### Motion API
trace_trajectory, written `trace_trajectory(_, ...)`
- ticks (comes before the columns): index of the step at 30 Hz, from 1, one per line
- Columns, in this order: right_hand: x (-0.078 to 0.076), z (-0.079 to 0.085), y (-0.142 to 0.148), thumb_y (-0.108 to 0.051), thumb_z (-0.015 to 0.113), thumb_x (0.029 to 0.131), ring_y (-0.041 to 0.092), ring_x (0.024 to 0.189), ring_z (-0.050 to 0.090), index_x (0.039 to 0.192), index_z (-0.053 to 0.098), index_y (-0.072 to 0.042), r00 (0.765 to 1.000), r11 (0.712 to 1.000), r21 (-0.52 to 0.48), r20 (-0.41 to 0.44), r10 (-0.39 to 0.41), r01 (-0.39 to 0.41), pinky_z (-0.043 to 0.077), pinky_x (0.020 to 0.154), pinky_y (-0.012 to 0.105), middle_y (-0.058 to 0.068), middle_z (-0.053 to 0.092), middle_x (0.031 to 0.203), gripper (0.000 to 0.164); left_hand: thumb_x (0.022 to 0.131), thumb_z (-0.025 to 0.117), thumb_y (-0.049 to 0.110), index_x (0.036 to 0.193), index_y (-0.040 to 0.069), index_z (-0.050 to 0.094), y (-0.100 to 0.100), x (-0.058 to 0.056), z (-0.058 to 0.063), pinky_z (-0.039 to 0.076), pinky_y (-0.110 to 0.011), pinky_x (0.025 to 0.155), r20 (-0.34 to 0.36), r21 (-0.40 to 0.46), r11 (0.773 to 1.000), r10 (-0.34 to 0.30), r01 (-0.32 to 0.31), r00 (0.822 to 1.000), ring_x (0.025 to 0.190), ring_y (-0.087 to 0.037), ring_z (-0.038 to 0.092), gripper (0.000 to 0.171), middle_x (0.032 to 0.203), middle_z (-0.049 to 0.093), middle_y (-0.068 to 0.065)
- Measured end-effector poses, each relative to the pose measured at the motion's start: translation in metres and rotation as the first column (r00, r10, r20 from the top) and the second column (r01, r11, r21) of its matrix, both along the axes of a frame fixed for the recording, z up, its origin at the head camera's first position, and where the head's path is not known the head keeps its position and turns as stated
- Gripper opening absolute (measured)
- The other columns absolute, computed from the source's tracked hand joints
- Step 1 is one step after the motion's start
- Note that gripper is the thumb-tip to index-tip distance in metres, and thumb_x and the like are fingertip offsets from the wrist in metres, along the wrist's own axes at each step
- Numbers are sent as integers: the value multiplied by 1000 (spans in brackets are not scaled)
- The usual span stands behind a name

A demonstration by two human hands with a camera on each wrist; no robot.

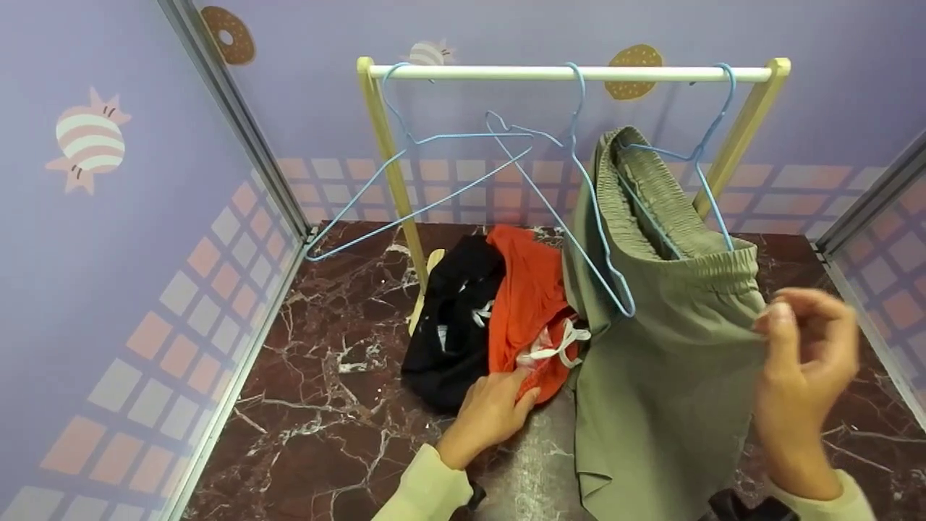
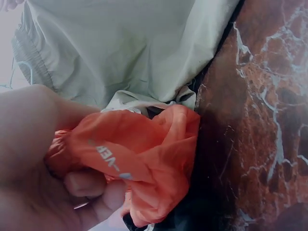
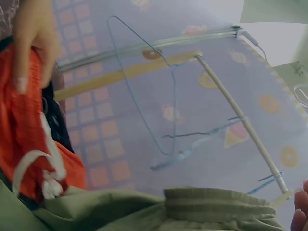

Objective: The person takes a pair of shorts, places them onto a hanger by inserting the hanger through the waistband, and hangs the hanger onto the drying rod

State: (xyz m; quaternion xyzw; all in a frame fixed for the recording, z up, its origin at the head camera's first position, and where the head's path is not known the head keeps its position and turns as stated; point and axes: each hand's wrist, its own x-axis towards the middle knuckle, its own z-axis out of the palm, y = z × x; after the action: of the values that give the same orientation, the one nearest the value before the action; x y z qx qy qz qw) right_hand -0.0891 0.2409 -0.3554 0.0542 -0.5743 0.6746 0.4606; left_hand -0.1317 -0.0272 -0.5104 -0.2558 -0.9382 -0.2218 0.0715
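My left hand (image 1: 492, 405) grips the lower edge of red-orange shorts (image 1: 527, 289) with a white drawstring, which lie bunched on the floor. In the left wrist view, the fingers curl round the orange cloth, with pale lettering beside them. A black garment (image 1: 448, 325) with a white cord lies against them. Olive-green trousers or shorts (image 1: 673, 376) hang by a blue hanger (image 1: 729, 94) inside the elastic waistband. Beside their right edge is my right hand (image 1: 810, 376), raised with fingers loosely bent and holding nothing visible; whether its fingertips touch the cloth, I cannot tell.
A small rack with a white rail (image 1: 499, 73) and wooden posts stands against the purple patterned wall (image 1: 318, 87). Two bare blue hangers, one left (image 1: 312, 257) and one in the middle (image 1: 626, 307), hang from it. Below is dark red marbled floor (image 1: 311, 412).
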Motion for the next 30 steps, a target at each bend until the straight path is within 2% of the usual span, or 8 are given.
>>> trace_trajectory(6, 1, -20, -17, 9, 52, 85, 17, 61, 49, 85, 54, 14, 999, 1000, 8, -28, -22, 23, 42, 58, 20, 11, 54, 71, 5, 93, 48, 37, 79, 20, 56, 3, -1, 5, 35, -26, 43, -53, 88, 996, 27, -22, 998, 48, -15, 50, 23, 55, 47, 7)
trace_trajectory(15, 5, -43, -43, 9, 45, 87, 12, 54, 48, 70, 49, 17, 993, 993, 90, -93, -71, 79, 40, 55, 19, 6, 57, 64, 19, 97, 42, 33, 75, 14, 52, 7, 0, 11, 32, -27, 40, -90, 158, 985, 87, -72, 992, 43, -15, 44, 31, 49, 39, 4)
trace_trajectory(18, 5, -45, -48, 8, 43, 88, 10, 53, 46, 69, 49, 18, 998, 982, 177, -41, -52, 59, 37, 53, 18, 5, 54, 60, 21, 97, 41, 32, 75, 15, 52, 8, 1, 15, 31, -25, 40, -85, 186, 980, 89, -72, 992, 43, -13, 42, 30, 49, 35, 7)
trace_trajectory(21, 7, -48, -52, 7, 42, 89, 9, 52, 45, 71, 52, 14, 994, 947, 322, 102, -37, 2, 36, 51, 18, 6, 50, 56, 21, 97, 41, 31, 74, 15, 51, 10, 3, 19, 27, -22, 39, -94, 220, 974, 76, -54, 993, 43, -10, 37, 30, 50, 31, 9)
trace_trajectory(23, 8, -51, -55, 3, 41, 92, 11, 52, 47, 77, 55, 10, 968, 910, 404, 250, -14, -91, 38, 51, 19, 8, 51, 57, 21, 97, 41, 30, 74, 15, 50, 11, 5, 22, 25, -20, 39, -104, 241, 970, 64, -37, 993, 42, -8, 34, 30, 51, 30, 10)
trace_trajectory(25, 9, -58, -58, -1, 40, 95, 14, 52, 50, 83, 56, 6, 916, 875, 435, 400, 25, -214, 41, 50, 21, 11, 54, 60, 22, 98, 41, 30, 73, 15, 50, 12, 7, 26, 24, -18, 39, -106, 265, 964, 50, -21, 993, 42, -7, 33, 30, 51, 29, 11)
trace_trajectory(28, 7, -74, -64, -12, 37, 99, 21, 54, 55, 89, 57, -2, 785, 848, 363, 611, 96, -386, 47, 51, 27, 12, 58, 65, 24, 98, 39, 30, 73, 15, 49, 15, 10, 30, 23, -17, 40, -102, 293, 956, 28, 3, 994, 43, -6, 32, 31, 52, 29, 11)
trace_trajectory(30, 4, -87, -68, -18, 36, 100, 23, 55, 57, 89, 58, -6, 704, 838, 299, 697, 134, -456, 49, 51, 29, 11, 59, 67, 27, 98, 38, 30, 73, 15, 49, 16, 11, 33, 23, -16, 40, -99, 309, 951, 21, 10, 995, 43, -5, 32, 32, 52, 30, 11)
